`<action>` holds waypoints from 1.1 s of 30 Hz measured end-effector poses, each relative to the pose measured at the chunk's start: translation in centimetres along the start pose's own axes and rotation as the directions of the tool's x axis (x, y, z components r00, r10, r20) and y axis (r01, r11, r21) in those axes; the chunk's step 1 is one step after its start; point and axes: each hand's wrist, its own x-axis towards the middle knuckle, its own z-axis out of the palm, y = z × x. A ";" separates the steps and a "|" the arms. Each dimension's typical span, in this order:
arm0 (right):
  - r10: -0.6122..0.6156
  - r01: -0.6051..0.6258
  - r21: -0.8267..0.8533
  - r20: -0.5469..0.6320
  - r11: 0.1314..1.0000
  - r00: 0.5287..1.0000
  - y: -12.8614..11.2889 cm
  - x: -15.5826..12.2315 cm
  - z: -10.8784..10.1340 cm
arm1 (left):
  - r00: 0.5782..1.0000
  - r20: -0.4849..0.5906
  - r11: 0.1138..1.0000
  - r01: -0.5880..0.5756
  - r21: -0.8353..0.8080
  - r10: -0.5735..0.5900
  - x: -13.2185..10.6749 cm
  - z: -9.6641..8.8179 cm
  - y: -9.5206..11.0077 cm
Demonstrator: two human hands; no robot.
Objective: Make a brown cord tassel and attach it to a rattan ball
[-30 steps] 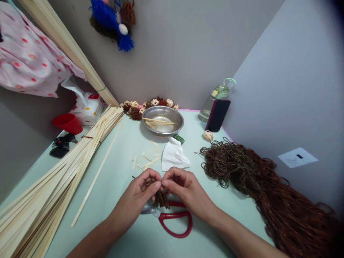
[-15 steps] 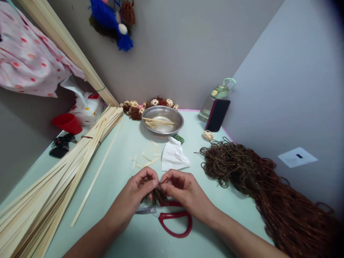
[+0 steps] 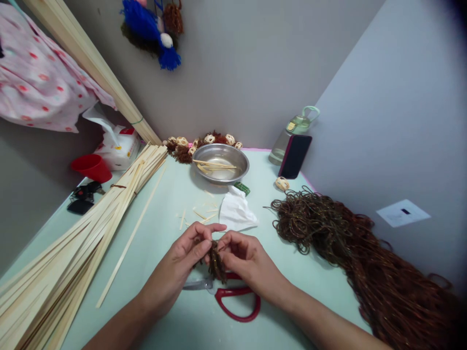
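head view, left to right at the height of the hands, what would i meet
Bundle of pale strips, single loose strip, left hand, brown yarn tuft, right hand, large yarn pile.

Small yarn bundle [image 3: 217,265], dark brown with faint golden flecks, held up between the fingertips of the left hand [image 3: 191,249] and the right hand [image 3: 242,252], upper part partly hidden by fingers. Short strands hang downward, slightly splayed, ends loose; more brown strands show behind the left thumb. Bundle sits over the red-handled scissors [image 3: 239,304], near their pivot.
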 end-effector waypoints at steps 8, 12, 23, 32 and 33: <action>-0.146 0.125 -0.187 -0.107 0.974 0.983 -0.9 -0.2 -0.9 | 0.999 -0.033 0.973 -0.014 0.228 0.022 0.2 0.2 -0.6; -0.133 0.128 -0.301 0.003 0.945 0.991 -0.8 -0.4 -1.1 | 1.000 -0.005 0.972 0.017 0.236 -0.017 -0.1 0.6 -0.5; -0.075 0.061 -0.208 -0.060 0.976 0.995 -0.7 -0.1 -0.9 | 0.999 -0.008 0.974 0.045 0.223 -0.045 0.1 0.3 -0.5; -0.037 0.032 -0.086 -0.055 0.996 0.998 -0.8 0.0 -0.7 | 0.998 0.023 0.972 0.055 0.227 -0.062 0.2 0.1 -0.2; -0.030 0.026 -0.080 -0.053 0.996 0.998 -0.9 0.0 -0.7 | 0.998 0.017 0.974 0.060 0.220 -0.065 0.2 0.1 -0.2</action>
